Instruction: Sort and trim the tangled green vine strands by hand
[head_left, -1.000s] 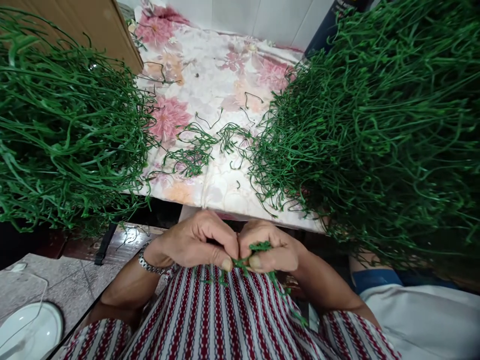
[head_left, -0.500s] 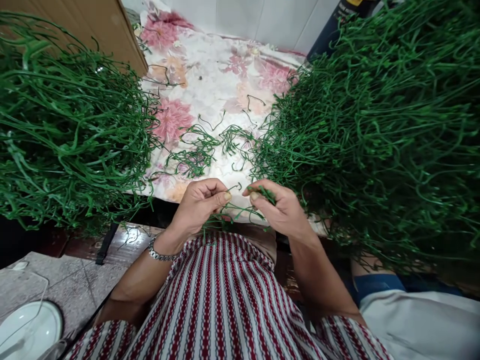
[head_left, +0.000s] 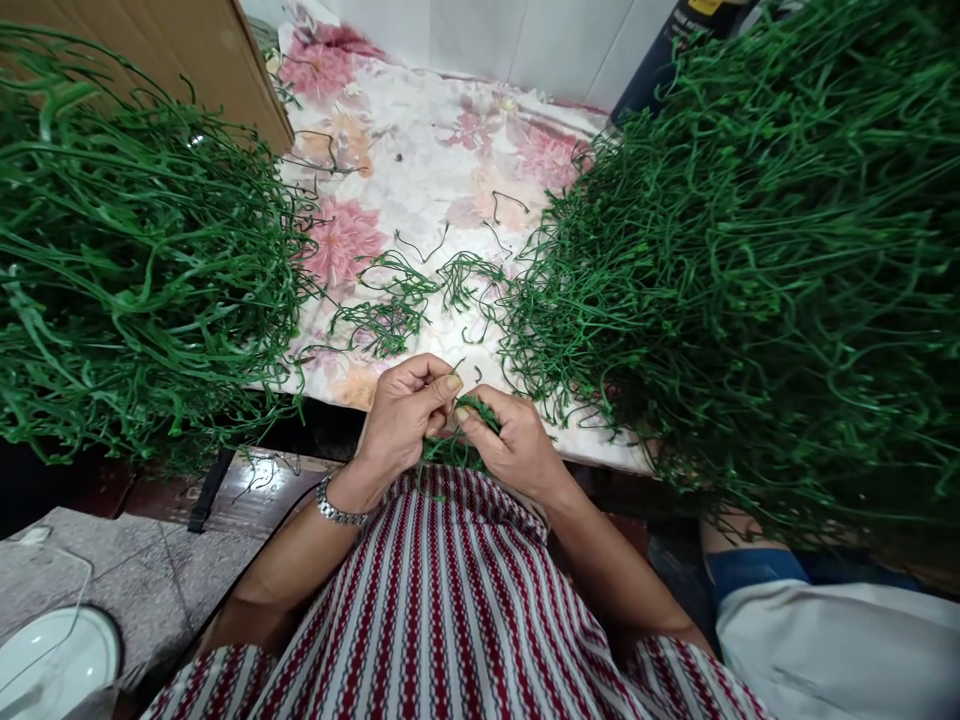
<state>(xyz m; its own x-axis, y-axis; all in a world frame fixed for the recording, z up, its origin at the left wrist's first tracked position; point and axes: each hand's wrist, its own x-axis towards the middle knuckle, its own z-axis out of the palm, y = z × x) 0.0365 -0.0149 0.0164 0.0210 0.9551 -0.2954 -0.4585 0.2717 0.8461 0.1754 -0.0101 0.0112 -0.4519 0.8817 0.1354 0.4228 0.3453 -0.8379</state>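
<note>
At the near edge of the flowered cloth, my left hand point(head_left: 409, 405) pinches thin green stems between thumb and forefinger. Close beside it, almost touching, my right hand point(head_left: 510, 435) is closed on a small bunch of green stems. More stems point(head_left: 457, 452) hang below both hands over the striped apron. Short loose stems point(head_left: 386, 320) lie on the cloth just beyond my hands. A large tangled heap of green stems point(head_left: 142, 270) stands at the left, and a bigger heap point(head_left: 735, 270) fills the right side.
The cloth point(head_left: 427, 130) covers the table up to a tiled wall. A cardboard box point(head_left: 180, 60) stands at the back left, a dark canister point(head_left: 675, 50) at the back right. A white round object point(head_left: 60, 660) is at the lower left. Another person's leg point(head_left: 825, 640) shows at the lower right.
My right hand has moved left and slightly down, with its bunch, up to my left hand. My left hand has barely moved.
</note>
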